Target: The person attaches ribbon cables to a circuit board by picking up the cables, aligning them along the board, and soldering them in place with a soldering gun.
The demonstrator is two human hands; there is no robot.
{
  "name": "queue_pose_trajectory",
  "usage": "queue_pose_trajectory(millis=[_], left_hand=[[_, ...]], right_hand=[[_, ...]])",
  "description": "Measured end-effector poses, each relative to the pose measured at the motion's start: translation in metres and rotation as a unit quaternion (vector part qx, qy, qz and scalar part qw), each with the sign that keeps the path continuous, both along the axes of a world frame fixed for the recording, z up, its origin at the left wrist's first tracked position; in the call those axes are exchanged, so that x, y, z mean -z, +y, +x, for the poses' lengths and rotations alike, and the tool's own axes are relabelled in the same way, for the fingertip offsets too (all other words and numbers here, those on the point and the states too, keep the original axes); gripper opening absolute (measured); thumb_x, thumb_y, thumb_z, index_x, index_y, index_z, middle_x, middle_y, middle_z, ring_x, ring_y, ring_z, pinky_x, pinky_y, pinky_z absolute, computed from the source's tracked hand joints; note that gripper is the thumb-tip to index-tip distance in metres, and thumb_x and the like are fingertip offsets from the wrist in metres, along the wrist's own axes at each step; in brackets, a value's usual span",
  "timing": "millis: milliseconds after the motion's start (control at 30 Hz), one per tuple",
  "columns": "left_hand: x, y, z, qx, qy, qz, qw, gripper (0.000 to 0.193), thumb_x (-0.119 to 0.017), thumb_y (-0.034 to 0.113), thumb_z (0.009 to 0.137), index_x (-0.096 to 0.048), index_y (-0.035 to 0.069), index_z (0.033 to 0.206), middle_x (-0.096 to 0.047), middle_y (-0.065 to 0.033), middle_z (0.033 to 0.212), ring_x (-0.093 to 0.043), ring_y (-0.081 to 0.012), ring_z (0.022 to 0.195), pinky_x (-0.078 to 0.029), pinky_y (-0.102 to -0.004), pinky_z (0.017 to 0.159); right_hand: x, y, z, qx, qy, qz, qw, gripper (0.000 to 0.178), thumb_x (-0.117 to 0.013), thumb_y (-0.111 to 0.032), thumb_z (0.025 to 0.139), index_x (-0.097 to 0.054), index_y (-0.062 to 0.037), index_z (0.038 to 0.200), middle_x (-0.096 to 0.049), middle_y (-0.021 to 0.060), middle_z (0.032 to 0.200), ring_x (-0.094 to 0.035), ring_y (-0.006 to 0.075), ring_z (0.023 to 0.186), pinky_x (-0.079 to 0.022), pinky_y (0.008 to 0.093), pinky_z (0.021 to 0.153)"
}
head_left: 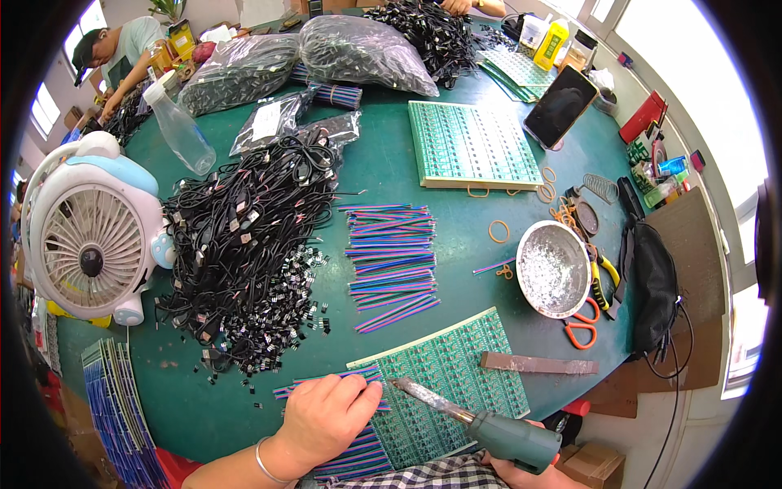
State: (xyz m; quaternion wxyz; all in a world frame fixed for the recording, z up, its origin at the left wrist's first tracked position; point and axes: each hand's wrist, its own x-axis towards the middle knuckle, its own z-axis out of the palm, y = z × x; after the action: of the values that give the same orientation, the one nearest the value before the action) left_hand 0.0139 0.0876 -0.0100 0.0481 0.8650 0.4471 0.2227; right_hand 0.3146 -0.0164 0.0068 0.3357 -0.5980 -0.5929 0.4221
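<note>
My left hand is closed on some short coloured wires at the left side of a green circuit board panel. A row of similar wires lies below it along the panel's left part. In my right hand, partly hidden at the lower edge, is a soldering iron with a green handle. Its stained tip points left, close to my left fingertips. Across the panel's right edge rests a brown bar. Beyond the panel lie stacked bundles of coloured wires.
Black cables and small connectors are heaped on the left, beside a white fan. On the right sit a metal bowl, orange-handled scissors and a propped phone. More panels are stacked behind. Another person works far left.
</note>
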Motion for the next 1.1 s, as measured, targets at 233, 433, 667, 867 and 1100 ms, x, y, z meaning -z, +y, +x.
queue_pose_trajectory(millis=[233,433,667,867,1100], left_hand=[[0.001,-0.001,0.000,-0.003,0.000,0.002,1.000,0.021,-0.074,0.013,0.074,-0.075,0.014,0.095,-0.065,0.0026,0.085,-0.063,-0.0157,0.069,-0.046,-0.0320,0.055],[0.001,-0.001,0.000,-0.001,0.004,0.001,1.000,0.021,-0.074,0.013,0.074,-0.075,0.014,0.095,-0.065,0.0026,0.085,-0.063,-0.0157,0.070,-0.046,-0.0321,0.056],[0.001,-0.001,-0.001,0.005,0.011,0.005,1.000,0.022,-0.072,0.015,0.075,-0.074,0.014,0.096,-0.063,0.0027,0.084,-0.061,-0.0152,0.069,-0.046,-0.0316,0.055],[0.002,-0.002,-0.002,0.008,0.005,-0.007,1.000,0.022,-0.073,0.013,0.074,-0.074,0.012,0.096,-0.064,0.0010,0.084,-0.063,-0.0175,0.070,-0.047,-0.0328,0.055],[-0.017,0.001,-0.003,0.021,-0.072,-0.043,0.996,0.030,-0.077,0.004,0.069,-0.072,0.008,0.098,-0.066,-0.0057,0.093,-0.066,-0.0233,0.075,-0.054,-0.0362,0.063]], right_hand=[[0.003,-0.003,0.000,0.015,0.008,0.009,1.000,0.035,-0.082,-0.009,0.082,-0.071,0.0003,0.114,-0.073,0.0159,0.109,-0.071,0.0293,0.097,-0.055,0.0395,0.086],[0.003,-0.001,-0.004,0.034,0.051,-0.011,0.998,0.033,-0.080,-0.006,0.082,-0.070,0.0015,0.114,-0.073,0.0161,0.108,-0.071,0.0284,0.096,-0.054,0.0388,0.085],[-0.004,0.004,0.000,-0.022,-0.036,-0.020,0.999,0.033,-0.078,-0.005,0.084,-0.070,0.0029,0.115,-0.072,0.0170,0.106,-0.069,0.0288,0.094,-0.054,0.0380,0.082],[-0.008,0.003,-0.004,0.001,0.003,0.026,1.000,0.033,-0.079,-0.008,0.084,-0.070,0.0008,0.114,-0.072,0.0137,0.102,-0.069,0.0272,0.089,-0.054,0.0385,0.079],[-0.014,-0.010,0.002,0.061,0.031,-0.122,0.990,0.021,-0.077,-0.011,0.088,-0.070,-0.0005,0.105,-0.072,0.0098,0.093,-0.070,0.0221,0.086,-0.055,0.0385,0.075]])
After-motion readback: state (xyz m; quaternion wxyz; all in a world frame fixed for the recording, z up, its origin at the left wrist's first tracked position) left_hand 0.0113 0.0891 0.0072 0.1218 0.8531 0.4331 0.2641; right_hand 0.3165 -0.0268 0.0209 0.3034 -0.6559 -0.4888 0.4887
